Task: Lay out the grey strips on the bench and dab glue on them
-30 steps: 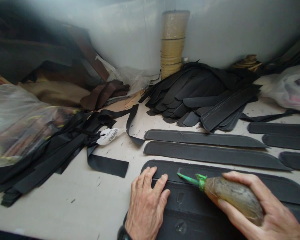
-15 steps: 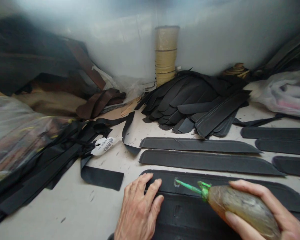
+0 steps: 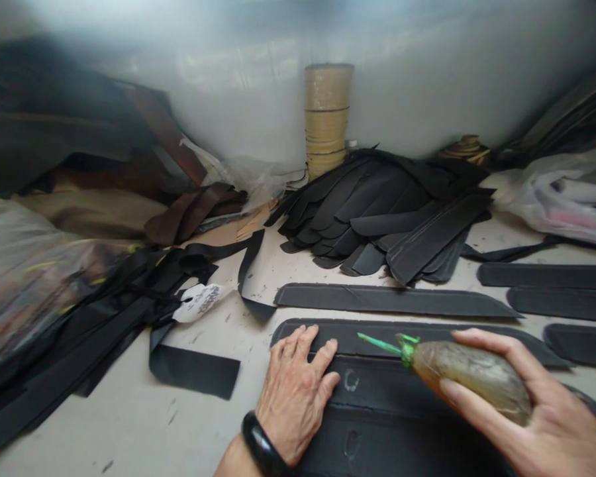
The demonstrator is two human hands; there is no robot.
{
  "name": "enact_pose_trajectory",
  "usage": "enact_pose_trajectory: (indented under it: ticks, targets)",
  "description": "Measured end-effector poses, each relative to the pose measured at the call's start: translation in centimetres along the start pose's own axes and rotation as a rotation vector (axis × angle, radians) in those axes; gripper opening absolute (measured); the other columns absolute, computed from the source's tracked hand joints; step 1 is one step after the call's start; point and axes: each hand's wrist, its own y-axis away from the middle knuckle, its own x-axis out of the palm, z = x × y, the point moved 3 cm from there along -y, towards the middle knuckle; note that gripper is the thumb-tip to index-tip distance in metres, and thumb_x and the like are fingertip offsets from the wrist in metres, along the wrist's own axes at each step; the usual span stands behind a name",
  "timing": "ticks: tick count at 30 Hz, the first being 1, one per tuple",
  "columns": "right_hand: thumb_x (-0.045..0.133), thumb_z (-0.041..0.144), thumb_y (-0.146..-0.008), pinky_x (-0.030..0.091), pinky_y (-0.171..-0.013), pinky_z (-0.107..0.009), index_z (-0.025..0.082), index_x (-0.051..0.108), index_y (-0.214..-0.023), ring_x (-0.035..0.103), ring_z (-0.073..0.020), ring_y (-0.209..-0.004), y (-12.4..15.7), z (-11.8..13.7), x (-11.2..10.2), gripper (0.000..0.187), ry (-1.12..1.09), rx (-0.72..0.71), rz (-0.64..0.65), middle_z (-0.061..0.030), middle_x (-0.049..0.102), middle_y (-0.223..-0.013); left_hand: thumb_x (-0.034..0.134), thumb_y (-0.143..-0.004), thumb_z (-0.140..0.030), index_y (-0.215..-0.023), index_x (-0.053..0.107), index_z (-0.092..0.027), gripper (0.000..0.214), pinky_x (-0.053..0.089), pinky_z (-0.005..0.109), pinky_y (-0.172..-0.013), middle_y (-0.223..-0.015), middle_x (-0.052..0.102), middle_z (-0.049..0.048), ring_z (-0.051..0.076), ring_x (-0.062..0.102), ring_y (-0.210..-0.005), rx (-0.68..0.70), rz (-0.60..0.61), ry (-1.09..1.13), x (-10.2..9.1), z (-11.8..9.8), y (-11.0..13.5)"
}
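1. Since half a second ago: the left hand (image 3: 298, 391) has slid up over the strip end, and its black bangle (image 3: 263, 449) now shows at the wrist. The bottle's nozzle has lifted off the strip; a pale ring-shaped glue mark (image 3: 350, 379) sits on the strip beneath it.
2. Left hand: flat, fingers spread and relaxed, gripping nothing, pressing the rounded left end of the nearest black strip (image 3: 377, 387) against the bench (image 3: 144, 424).
3. Right hand (image 3: 541, 417): wrapped round a glue bottle (image 3: 469, 377), fingers curled along its side, thumb on top. The green nozzle (image 3: 380, 344) points left, hovering just above the strip.
4. Bottle: soft, translucent, amber-brown, smeared, teardrop-shaped.
5. Strips: matte black, long, flat, with rounded or tapered ends; several lie parallel on the bench, one above the hands (image 3: 392, 299) and others at right (image 3: 546, 275).
6. Behind: a fanned pile of black strips (image 3: 382, 212), a tall tan spool stack (image 3: 328, 116), tangled black straps with a white tag (image 3: 198, 302), and plastic bags (image 3: 561, 195).
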Motion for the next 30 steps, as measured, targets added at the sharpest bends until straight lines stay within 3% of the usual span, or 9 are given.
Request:
enact_pose_trajectory:
  ticks: [10, 16, 23, 30]
  targets:
    - [0.058, 0.049, -0.069, 0.051, -0.071, -0.034, 0.025, 0.057, -0.099, 0.063, -0.0235, -0.081, -1.0, 2.5, 2.7, 0.039, -0.027, -0.095, 0.054, -0.0052, 0.063, -0.097, 0.048, -0.088, -0.038, -0.125, 0.050, -0.033, 0.037, 0.034, 0.051, -0.101, -0.135, 0.046, 0.0085, 0.029, 0.039, -0.125, -0.024, 0.057, 0.006, 0.4, 0.1, 0.1]
    - [0.059, 0.051, -0.066, 0.052, -0.064, -0.033, 0.026, 0.058, -0.097, 0.064, -0.0249, -0.078, -1.0, 1.9, 1.8, 0.040, -0.005, -0.089, 0.132, -0.0053, 0.065, -0.096, 0.048, -0.087, -0.036, -0.124, 0.051, -0.031, 0.037, 0.034, 0.051, -0.101, -0.135, 0.046, 0.0093, 0.029, 0.038, -0.125, -0.022, 0.072, 0.010, 0.1, 0.0, 0.0]
    - [0.058, 0.048, -0.067, 0.052, -0.072, -0.034, 0.025, 0.059, -0.096, 0.064, -0.0241, -0.082, -1.3, 3.1, 2.4, 0.037, -0.044, -0.093, 0.096, -0.0057, 0.065, -0.098, 0.050, -0.086, -0.035, -0.124, 0.051, -0.031, 0.038, 0.033, 0.053, -0.100, -0.135, 0.045, 0.0099, 0.031, 0.038, -0.125, -0.027, 0.096, 0.017, 0.0, 0.0, 0.1]
    - [0.059, 0.068, -0.054, 0.055, -0.051, -0.033, 0.033, 0.059, -0.096, 0.065, -0.0245, -0.062, -2.5, 1.1, 0.9, 0.054, -0.040, 0.103, 0.131, -0.0008, 0.069, -0.079, 0.044, -0.089, -0.024, -0.116, 0.056, -0.024, 0.029, 0.038, 0.046, -0.098, -0.123, 0.053, 0.0076, 0.024, 0.046, -0.115, 0.051, -0.028, 0.073, -1.1, 0.9, -2.0]
